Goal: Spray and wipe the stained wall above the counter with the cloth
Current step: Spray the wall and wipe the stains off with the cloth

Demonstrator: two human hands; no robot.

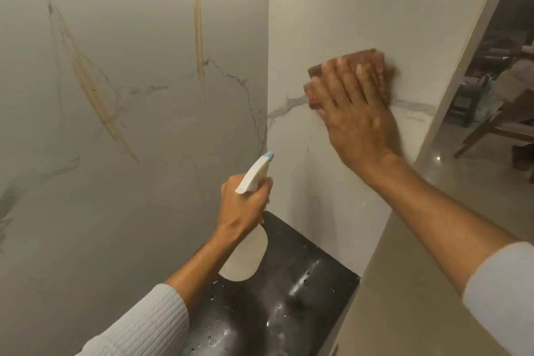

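My right hand lies flat with straight fingers on a brown cloth, pressing it against the white marble wall right of the corner. My left hand grips a white spray bottle by its neck, its blue-tipped nozzle pointing up towards the corner. On the wall left of the corner run two orange-brown streaks, a long slanted stain and a vertical stain.
A black counter wet with drops lies below the corner. A beige panel stands at its right. Past the wall's right edge an opening shows a room with a wooden chair.
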